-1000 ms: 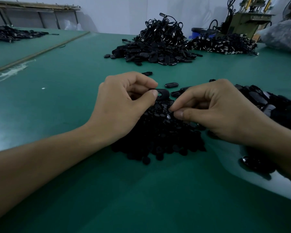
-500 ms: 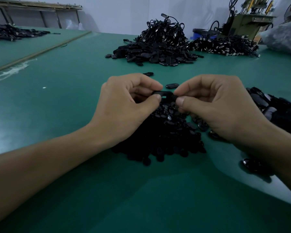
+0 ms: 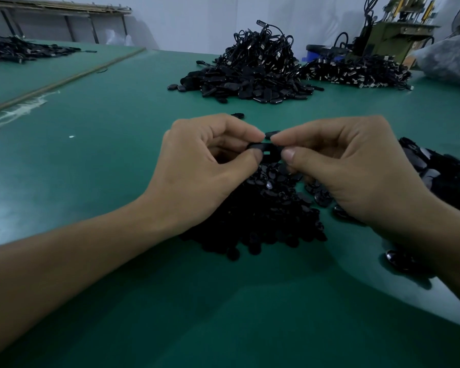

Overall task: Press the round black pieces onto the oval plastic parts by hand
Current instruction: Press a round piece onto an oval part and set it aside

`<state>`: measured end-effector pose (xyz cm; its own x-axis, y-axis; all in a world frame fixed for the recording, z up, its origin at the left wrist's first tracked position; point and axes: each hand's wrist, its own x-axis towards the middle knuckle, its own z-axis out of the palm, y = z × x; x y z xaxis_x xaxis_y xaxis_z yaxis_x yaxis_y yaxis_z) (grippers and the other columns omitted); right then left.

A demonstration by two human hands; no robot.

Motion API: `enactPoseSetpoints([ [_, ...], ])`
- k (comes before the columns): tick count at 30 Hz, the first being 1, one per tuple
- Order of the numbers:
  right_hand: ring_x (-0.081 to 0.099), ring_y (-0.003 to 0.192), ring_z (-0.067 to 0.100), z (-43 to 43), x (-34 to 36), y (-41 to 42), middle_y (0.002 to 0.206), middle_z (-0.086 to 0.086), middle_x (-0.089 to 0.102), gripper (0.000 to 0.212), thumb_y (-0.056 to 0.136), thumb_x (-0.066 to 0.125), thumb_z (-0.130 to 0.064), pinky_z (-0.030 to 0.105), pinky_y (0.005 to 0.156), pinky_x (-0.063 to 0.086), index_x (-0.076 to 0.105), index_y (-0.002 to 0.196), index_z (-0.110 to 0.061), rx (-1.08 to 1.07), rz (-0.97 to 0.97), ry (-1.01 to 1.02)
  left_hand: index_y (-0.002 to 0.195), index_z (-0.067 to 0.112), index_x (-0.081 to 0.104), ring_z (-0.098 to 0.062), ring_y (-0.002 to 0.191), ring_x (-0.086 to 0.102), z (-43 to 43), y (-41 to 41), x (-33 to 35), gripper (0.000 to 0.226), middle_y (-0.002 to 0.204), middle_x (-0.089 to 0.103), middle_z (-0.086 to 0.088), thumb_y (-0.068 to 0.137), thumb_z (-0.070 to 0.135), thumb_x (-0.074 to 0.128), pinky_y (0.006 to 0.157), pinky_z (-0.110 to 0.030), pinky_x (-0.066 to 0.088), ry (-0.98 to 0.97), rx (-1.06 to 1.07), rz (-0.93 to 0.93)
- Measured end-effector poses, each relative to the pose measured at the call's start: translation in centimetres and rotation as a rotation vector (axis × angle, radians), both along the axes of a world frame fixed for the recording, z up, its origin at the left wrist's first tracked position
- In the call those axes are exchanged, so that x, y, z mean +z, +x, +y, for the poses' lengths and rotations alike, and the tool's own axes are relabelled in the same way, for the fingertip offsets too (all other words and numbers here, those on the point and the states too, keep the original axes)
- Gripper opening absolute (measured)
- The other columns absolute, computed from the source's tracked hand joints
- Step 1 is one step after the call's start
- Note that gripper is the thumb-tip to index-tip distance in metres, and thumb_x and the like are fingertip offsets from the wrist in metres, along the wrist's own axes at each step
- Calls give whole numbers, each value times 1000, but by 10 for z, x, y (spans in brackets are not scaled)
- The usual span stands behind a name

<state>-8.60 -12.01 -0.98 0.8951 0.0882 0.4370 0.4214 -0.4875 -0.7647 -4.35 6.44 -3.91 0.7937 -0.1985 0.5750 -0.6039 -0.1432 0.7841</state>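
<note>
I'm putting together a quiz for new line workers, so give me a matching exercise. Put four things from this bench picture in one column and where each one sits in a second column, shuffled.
Things
1. oval plastic part
2. pile of round black pieces
3. tall heap of cabled parts
4. green machine

Places
A. beyond the far right corner of the table
B. pinched between the left hand and the right hand
C. on the table, right under the hands
D. far middle of the table

Pairs: 1-B, 2-C, 3-D, 4-A
</note>
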Motion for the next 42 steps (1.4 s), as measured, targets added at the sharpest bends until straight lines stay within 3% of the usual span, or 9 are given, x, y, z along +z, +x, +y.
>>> enactPoseSetpoints([
  [4,73,71,18,3,-1,-1,79,-5,75,22,84,78,-14,46,74,61,62,90,-28,-63,-38,-21,91,29,74,-8,73,72,-1,-1,-1,16,81,76,2,78,18,76,72,-22,58,5,-11,-14],
  [6,73,70,19,4,0,-2,79,-4,75,23,79,75,-22,51,73,60,54,84,-30,-73,-62,-25,91,27,74,-10,74,72,-1,-1,-2,16,82,76,1,79,17,76,73,-24,59,1,-21,-16],
  [14,72,69,18,6,2,-4,80,-4,75,24,76,71,-28,50,69,60,48,76,-37,-78,-61,-73,92,28,74,-8,74,72,-1,-1,-2,16,83,76,1,80,17,75,72,-22,58,-1,-32,-37],
  [25,67,66,19,11,0,-6,76,0,71,32,81,75,-21,47,56,56,44,78,-26,-183,-102,-219,96,26,70,-7,78,71,-4,-5,-3,20,86,74,11,85,9,71,73,-17,54,143,-39,-190],
  [29,69,68,14,14,-2,-6,76,-3,73,38,82,78,-15,46,60,58,43,73,-27,-210,-67,-177,96,19,71,-2,74,68,-3,-6,-2,21,84,71,14,80,5,72,71,-13,52,209,35,-284],
  [32,70,70,21,15,-2,-5,75,1,73,36,83,77,-14,49,65,58,46,71,-27,-189,-7,-127,96,15,73,7,73,62,-3,-6,0,19,82,66,22,79,6,74,71,-5,46,296,98,-365],
  [34,71,67,22,15,-2,-5,73,4,73,32,85,74,-11,50,67,59,49,71,-26,-165,36,-85,96,13,74,6,75,60,-2,-6,1,18,78,62,22,78,7,75,70,-4,43,348,134,-416],
  [39,74,65,16,16,1,-7,71,0,76,28,92,66,1,36,69,61,53,79,-20,-37,125,28,97,11,73,-4,82,62,1,-4,2,17,81,66,13,81,7,74,74,-9,45,393,185,-446],
  [42,75,69,17,16,1,-6,73,1,76,25,90,67,2,41,74,63,58,81,-19,29,146,32,98,15,71,-4,80,63,2,0,1,16,81,70,13,83,10,70,72,-11,46,397,172,-374],
])
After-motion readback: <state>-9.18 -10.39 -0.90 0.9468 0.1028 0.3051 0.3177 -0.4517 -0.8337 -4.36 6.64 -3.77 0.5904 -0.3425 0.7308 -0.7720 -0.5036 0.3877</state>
